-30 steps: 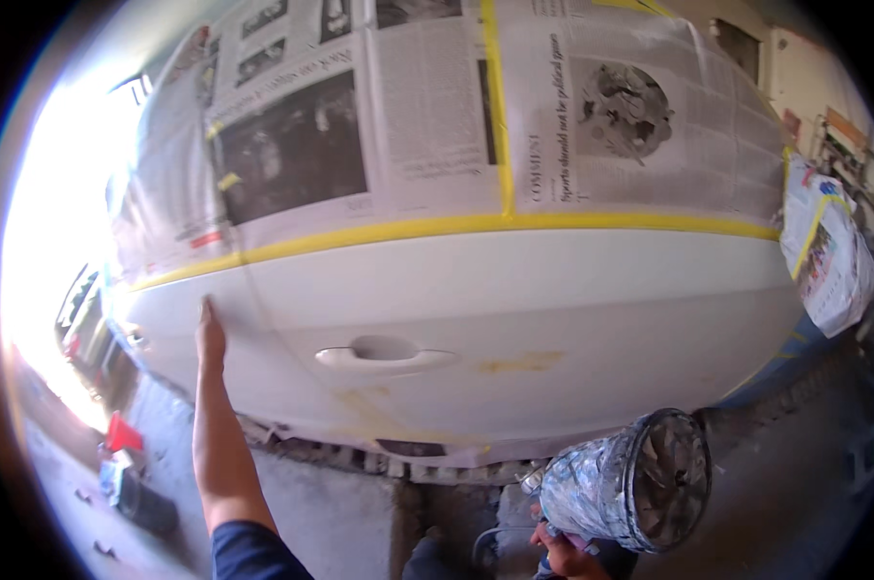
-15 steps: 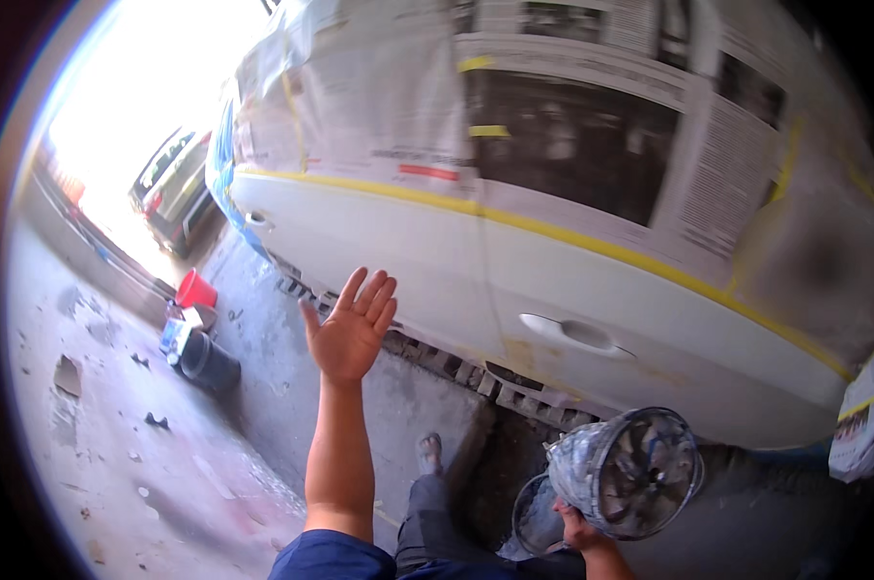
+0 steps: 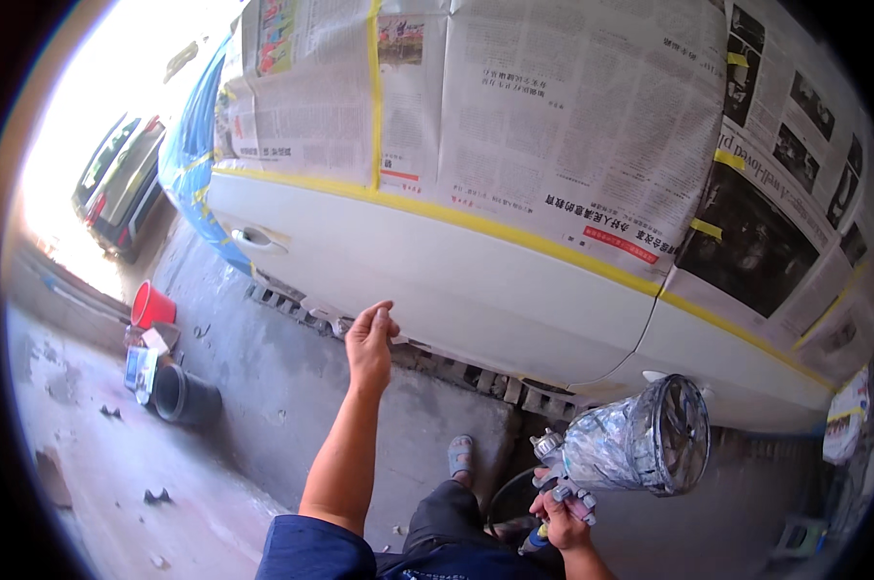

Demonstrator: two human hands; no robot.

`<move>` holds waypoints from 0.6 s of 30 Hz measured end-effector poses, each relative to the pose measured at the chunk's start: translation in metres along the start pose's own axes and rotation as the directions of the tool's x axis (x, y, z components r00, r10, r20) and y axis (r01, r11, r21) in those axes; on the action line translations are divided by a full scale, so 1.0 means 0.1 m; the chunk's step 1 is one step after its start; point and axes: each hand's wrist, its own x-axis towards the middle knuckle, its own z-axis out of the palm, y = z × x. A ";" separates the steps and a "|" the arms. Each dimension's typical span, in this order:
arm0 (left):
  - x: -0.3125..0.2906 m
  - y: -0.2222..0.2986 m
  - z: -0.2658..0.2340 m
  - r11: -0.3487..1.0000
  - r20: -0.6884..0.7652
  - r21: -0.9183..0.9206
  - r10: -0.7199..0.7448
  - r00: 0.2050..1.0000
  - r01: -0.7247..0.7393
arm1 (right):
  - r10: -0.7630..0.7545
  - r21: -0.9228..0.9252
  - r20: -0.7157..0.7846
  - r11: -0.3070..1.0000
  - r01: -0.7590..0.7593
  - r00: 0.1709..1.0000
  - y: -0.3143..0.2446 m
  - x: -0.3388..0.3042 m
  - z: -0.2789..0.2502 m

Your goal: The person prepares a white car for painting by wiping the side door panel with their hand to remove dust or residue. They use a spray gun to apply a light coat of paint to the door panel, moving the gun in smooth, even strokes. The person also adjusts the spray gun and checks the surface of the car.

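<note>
My right hand [image 3: 565,522] is closed round the handle of a paint spray gun [image 3: 574,501], low on the right. The gun lies tilted sideways, and its large paint cup [image 3: 606,447], smeared with grey and white paint, points right toward the car. My left hand [image 3: 369,346] is raised in front of the white car door [image 3: 437,290], fingers curled in to the thumb; nothing shows in it. It appears apart from the panel. Newspaper [image 3: 572,126] covers the car's upper part, edged by yellow masking tape [image 3: 514,238].
A dark hose [image 3: 500,498] loops below the gun by my legs. On the floor at left stand a black bucket [image 3: 188,396] and a red bucket [image 3: 153,305]. Blue plastic sheeting [image 3: 188,164] hangs at the car's far end. Another car [image 3: 118,188] stands outside.
My left hand has gone from spread fingers to curled ones. The gun has turned, so its cup now shows side-on. My view has shifted rightward along the car.
</note>
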 end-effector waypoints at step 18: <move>0.70 -0.05 0.44 0.151 0.490 0.756 0.513 0.705 -0.636 | -0.113 -0.076 -0.180 0.992 0.101 0.977 0.34 -0.39 0.95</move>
